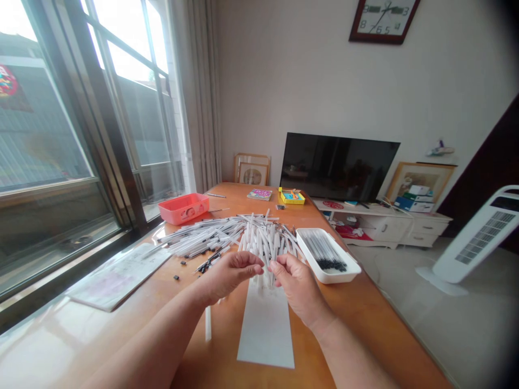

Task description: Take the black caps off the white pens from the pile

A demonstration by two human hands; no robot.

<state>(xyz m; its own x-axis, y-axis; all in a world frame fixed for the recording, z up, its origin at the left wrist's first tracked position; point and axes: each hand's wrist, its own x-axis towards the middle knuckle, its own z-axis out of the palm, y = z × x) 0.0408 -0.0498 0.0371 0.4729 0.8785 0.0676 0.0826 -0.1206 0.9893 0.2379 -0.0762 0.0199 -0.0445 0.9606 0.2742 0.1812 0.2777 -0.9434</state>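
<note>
Both my hands meet over the near edge of a big pile of white pen barrels (227,235) on the wooden table (357,319). My left hand (229,273) has its fingers curled and pinched toward the right hand. My right hand (295,281) is also curled, fingertips closed near a white barrel (265,270) standing between the two hands. What exactly each hand grips is too small to make out. A white strip of paper (265,329) lies on the table under the hands.
A white tray of black refills (326,254) sits right of the pile. A red plastic basket (183,208) stands at the back left, papers (119,275) by the window, a yellow box (292,196) and booklet (260,194) at the far end. A fan (474,237) stands right.
</note>
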